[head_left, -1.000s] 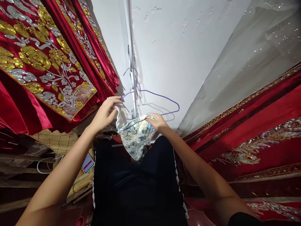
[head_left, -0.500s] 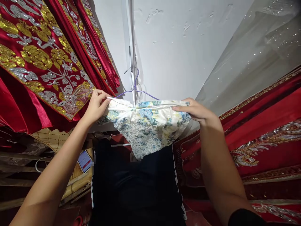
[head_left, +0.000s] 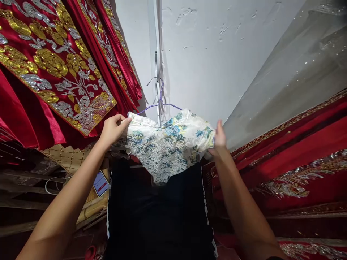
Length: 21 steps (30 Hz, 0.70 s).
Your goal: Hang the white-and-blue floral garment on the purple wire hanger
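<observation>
A white top with a blue, green and yellow floral and wave print (head_left: 168, 144) hangs spread on a purple wire hanger (head_left: 170, 105). Its pointed lower edge lies in front of the dark trousers on my lap. My left hand (head_left: 115, 130) pinches the top's left shoulder edge between thumb and fingers. At the other end, beside the right sleeve edge, my right hand (head_left: 220, 137) is upright with its fingers stretched out, not gripping the cloth; some fingers are hidden or slightly blurred.
The hanger's hook is by a white vertical strip (head_left: 156, 32) on the pale wall. Red embroidered cloth (head_left: 51, 61) hangs at left, and more red beaded fabric (head_left: 306, 151) at right beside sheer white fabric (head_left: 279, 83). A phone (head_left: 101, 183) lies lower left.
My right hand has let go of the folded upper edge and moved down beside the sleeve. The top's right shoulder now lies unfolded over the hanger. My left hand still pinches its side.
</observation>
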Tool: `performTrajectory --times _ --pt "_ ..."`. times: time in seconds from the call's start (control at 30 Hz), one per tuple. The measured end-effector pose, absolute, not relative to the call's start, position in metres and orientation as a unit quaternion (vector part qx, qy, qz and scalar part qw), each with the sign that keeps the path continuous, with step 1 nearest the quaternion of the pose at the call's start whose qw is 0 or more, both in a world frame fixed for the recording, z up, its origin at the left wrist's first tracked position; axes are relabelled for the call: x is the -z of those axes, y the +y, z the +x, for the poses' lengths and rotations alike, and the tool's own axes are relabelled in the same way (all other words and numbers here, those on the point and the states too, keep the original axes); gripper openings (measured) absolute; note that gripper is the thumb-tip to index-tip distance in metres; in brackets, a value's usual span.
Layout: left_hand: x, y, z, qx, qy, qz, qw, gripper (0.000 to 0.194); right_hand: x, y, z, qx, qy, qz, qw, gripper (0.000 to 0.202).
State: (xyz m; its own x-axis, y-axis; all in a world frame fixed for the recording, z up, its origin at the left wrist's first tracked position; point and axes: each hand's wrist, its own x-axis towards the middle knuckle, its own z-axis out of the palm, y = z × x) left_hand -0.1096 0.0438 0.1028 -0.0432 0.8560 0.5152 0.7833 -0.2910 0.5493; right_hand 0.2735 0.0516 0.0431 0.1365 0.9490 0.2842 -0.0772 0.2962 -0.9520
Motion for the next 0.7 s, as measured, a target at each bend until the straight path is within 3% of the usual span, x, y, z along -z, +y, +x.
performTrajectory --times 0.1,0.2,0.3,0.4,0.47,0.57,0.63,0.7 --pt "-0.110 0.049 -0.106 -0.434 0.580 0.689 0.018 0.033 -0.060 0.047 0.282 -0.432 -0.472 -0.431 0.636 0.049" --pt "-0.126 0.049 -0.088 -0.483 0.535 0.691 -0.045 0.024 -0.083 0.038 0.279 -0.362 -0.455 -0.414 0.701 0.036" --pt "-0.139 0.031 -0.065 -0.527 0.500 0.681 -0.087 0.028 -0.093 0.014 0.271 -0.319 -0.408 -0.407 0.753 0.032" --pt "-0.140 0.006 -0.041 -0.537 0.453 0.708 0.072 0.038 -0.085 -0.028 0.262 -0.300 -0.397 -0.422 0.757 0.030" --pt "-0.135 -0.008 -0.028 -0.518 0.405 0.702 0.274 0.045 -0.079 -0.057 0.252 -0.311 -0.492 -0.411 0.702 0.027" --pt "-0.129 -0.028 -0.020 -0.492 0.360 0.598 0.521 0.043 -0.076 -0.082 0.236 -0.391 -0.751 -0.309 0.434 0.025" --pt "-0.128 -0.046 -0.024 -0.462 0.357 0.537 0.608 0.033 -0.077 -0.079 0.228 -0.434 -0.823 -0.228 0.286 0.032" --pt "-0.129 -0.068 -0.037 -0.399 0.377 0.528 0.648 0.029 -0.076 -0.064 0.225 -0.438 -0.820 -0.241 0.278 0.038"
